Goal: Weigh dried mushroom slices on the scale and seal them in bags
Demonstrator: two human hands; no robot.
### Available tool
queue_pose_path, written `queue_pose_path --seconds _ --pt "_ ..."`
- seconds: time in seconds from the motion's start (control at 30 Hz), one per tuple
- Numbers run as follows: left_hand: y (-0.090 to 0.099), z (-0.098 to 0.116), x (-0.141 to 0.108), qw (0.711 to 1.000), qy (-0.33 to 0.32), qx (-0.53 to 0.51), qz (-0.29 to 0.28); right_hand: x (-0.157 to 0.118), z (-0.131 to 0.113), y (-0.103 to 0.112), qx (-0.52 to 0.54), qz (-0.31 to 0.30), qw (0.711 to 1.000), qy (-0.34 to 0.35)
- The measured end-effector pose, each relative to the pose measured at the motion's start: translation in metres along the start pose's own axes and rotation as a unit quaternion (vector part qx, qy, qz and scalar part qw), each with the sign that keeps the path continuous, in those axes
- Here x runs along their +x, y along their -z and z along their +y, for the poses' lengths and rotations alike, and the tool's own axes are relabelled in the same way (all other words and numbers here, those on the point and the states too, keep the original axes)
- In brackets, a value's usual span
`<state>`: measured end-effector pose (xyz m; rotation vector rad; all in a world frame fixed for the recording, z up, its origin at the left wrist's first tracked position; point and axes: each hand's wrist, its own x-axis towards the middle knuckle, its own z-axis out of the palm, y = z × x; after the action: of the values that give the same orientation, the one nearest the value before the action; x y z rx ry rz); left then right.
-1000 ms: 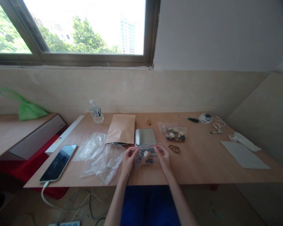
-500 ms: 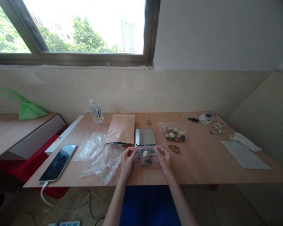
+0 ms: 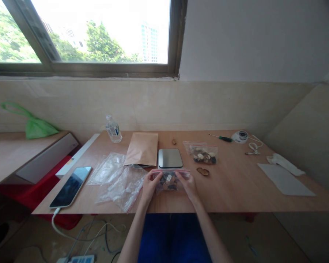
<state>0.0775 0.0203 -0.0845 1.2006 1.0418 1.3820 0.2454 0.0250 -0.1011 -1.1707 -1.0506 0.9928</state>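
- The table (image 3: 235, 195) has its front edge close to the person, and both arms reach in over it.
- The back edge of the table is by the tiled wall (image 3: 208, 106).
- The most open room is on the right, where bare wood runs from the right hand (image 3: 189, 183) over to a white sheet (image 3: 286, 180).
- A thin strip of bare wood lies between the hands and the front edge.
- The left side is tight: crinkly plastic bags (image 3: 120, 186) lie right beside the left hand (image 3: 150, 182), and a big phone (image 3: 70, 187) is farther left, near the edge.
- Just past the hands is a flat silver scale (image 3: 170, 158), with a brown paper bag (image 3: 142, 148) to its left.
- The small zip bag (image 3: 168, 185) is between the two hands, near the front of the table.
- Each hand pinches the red top strip of the zip bag with thumb and fingers, one near each end.
- Dark and brown bits and a little white packet (image 3: 169, 178) show inside it. I cannot tell if its bottom touches the table.
- A brown dried slice (image 3: 203, 171) lies near the right hand, and a filled bag (image 3: 205, 156) sits behind the slice.
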Motion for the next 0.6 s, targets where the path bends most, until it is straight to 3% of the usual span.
queue_pose_path --seconds 0.6 --pt "-0.0015 0.0080 -0.0041 0.998 -0.003 0.052 0.020 0.0000 -0.0068 0.0011 -0.024 -0.020 0.998 0.047"
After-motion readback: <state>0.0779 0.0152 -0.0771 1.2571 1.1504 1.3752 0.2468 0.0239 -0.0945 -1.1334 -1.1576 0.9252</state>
